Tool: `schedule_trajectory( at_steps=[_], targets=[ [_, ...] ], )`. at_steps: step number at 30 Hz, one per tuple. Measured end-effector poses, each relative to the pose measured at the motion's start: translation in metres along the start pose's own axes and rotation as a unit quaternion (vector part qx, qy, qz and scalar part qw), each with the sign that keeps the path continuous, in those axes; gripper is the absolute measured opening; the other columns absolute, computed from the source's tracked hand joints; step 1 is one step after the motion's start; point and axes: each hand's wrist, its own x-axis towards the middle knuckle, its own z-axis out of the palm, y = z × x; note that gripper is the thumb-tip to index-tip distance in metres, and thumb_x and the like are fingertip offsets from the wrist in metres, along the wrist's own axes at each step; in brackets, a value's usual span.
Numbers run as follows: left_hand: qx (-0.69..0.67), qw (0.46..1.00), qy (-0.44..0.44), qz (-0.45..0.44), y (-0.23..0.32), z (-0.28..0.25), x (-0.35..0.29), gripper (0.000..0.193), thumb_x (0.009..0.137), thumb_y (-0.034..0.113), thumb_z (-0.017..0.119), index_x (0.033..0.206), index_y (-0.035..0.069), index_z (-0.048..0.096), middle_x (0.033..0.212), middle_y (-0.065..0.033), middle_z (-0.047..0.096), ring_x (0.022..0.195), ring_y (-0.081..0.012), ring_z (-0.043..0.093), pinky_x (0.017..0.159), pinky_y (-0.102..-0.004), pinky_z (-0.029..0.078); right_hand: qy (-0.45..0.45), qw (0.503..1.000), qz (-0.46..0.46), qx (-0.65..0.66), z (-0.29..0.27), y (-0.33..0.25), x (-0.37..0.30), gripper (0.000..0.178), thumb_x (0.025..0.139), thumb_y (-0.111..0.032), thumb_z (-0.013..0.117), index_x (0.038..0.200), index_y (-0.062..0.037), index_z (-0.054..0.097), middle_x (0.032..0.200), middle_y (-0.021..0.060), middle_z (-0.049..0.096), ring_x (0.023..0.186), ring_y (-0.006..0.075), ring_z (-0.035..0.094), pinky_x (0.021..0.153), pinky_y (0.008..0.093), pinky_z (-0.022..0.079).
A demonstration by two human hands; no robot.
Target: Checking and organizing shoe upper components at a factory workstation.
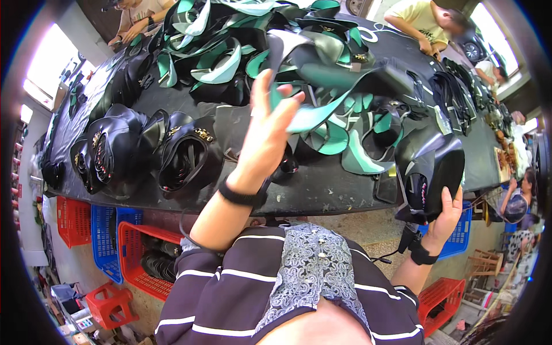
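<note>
Hands apart: left hand raised above the work table, fingers spread, a blurred mint-lined piece at their tips. From my remote station I cannot tell whether they pinch it or merely touch it. Right hand has a black nested stack at the table's right, thumb laid along its side near the bottom; the stack's lower end overlaps the near edge in my view.

Handling notes, my judgement: I would keep the right grip low and steady, so the nested layers stay aligned and do not splay. For the left, I would take a single edge between thumb and fingertips, confirm that only one layer comes with it, and lift clear of the mint-and-black heap before turning it. Pieces there overlap closely, so a sideways pull could drag neighbours. I would slow the left wrist, since blur hides the contact.

Risk noted: gold trim on the standing black bundle, left of the left forearm, could snag a lining; I would give it a wide berth
</note>
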Motion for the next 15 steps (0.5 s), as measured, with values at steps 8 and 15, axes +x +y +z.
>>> schedule_trajectory(
  at_steps=[8,15],
  targets=[
    [-0.162,0.924,-0.228,-0.263,-0.07,-0.005,-0.021,0.054,0.082,0.04,0.047,0.122,0.006,0.032,0.122,-0.0142,0.039,0.11,-0.0237,0.042,0.087,-0.0366,0.039,-0.246,0.673,-0.461,-0.523,0.095,0.045,-0.013,0.034,0.065,-0.004,0.054,0.099,-0.0045,0.058,0.062,0.003,0.042,0.054,0.0178,0.044,0.05,0.0288,0.037],
    [-0.297,0.886,-0.141,-0.325,-0.059,-0.055,-0.027,0.058,0.087,0.037,0.032,0.122,-0.009,0.027,0.126,-0.0198,0.033,0.109,-0.0315,0.043,0.091,-0.0412,0.036,-0.474,0.713,-0.328,-0.399,0.123,0.078,-0.028,0.043,0.062,-0.017,0.064,0.102,-0.0065,0.055,0.083,0.0061,0.05,0.074,0.0224,0.049,0.067,0.0314,0.04]
  ],
)
